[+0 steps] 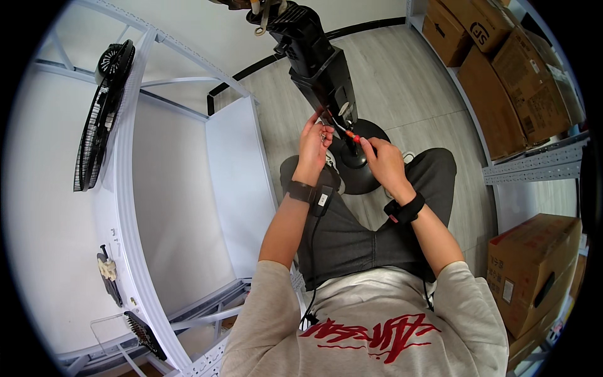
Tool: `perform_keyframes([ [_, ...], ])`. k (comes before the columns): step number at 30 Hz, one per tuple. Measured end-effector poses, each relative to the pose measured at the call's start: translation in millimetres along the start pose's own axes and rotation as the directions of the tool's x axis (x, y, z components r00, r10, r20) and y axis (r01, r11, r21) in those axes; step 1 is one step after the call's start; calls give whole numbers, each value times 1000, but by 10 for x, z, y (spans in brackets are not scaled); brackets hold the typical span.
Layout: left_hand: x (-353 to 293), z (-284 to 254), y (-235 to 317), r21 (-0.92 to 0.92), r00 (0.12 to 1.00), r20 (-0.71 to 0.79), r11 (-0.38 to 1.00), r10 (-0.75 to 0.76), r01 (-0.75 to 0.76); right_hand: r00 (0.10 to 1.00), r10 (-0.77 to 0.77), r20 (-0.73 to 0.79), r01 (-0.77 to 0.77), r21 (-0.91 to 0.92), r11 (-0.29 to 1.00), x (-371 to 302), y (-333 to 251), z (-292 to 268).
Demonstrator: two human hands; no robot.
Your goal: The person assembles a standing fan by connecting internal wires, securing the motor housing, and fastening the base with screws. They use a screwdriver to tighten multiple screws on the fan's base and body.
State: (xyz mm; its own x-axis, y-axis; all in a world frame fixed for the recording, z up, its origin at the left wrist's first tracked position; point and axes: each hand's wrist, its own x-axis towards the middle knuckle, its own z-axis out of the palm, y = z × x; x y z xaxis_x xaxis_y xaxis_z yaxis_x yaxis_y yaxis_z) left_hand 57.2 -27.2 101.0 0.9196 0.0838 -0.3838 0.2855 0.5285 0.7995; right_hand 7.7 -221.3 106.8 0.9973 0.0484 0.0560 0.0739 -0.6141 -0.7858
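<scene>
A black fan stand (321, 78) rises before me from a round black base (367, 179), its long plastic housing tilted toward the upper left. My right hand (385, 164) is closed on the handle of a screwdriver (355, 137), red and orange, whose shaft points at the lower part of the housing. My left hand (311, 147) is at the housing's left side, beside the screwdriver shaft. Its index finger reaches to the housing, while the other fingers curl around something small that I cannot make out. The screwdriver tip is hard to see against the black plastic.
On the white shelf to my left lie a black fan grille (94, 141), a small cluster of loose parts (108, 270) and a black part with a wire (144, 336). Cardboard boxes (531, 81) fill the right rack, and another box (527, 270) stands lower right.
</scene>
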Motion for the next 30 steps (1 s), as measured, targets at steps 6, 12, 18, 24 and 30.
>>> perform_keyframes([
  [6, -1, -40, 12, 32, 1000, 3, 999, -5, 5, 997, -21, -68, 28, 109, 994, -30, -114, -29],
  [12, 10, -21, -7, 21, 1000, -1, 1000, -11, 11, 996, -74, -40, 75, 22, 997, 19, 122, 64],
  [18, 4, -48, 1, 13, 1000, 6, 1000, -16, 16, 995, -65, -81, 74, 110, 991, -12, -32, -9],
  [24, 4, -23, -9, 10, 1000, 9, 1000, -19, 18, 999, -39, -4, 39, 82, 996, 43, 93, 26],
  [30, -2, -57, -10, -10, 1000, 26, 1000, -14, 14, 997, -69, -46, 72, 82, 994, 26, -34, -52],
])
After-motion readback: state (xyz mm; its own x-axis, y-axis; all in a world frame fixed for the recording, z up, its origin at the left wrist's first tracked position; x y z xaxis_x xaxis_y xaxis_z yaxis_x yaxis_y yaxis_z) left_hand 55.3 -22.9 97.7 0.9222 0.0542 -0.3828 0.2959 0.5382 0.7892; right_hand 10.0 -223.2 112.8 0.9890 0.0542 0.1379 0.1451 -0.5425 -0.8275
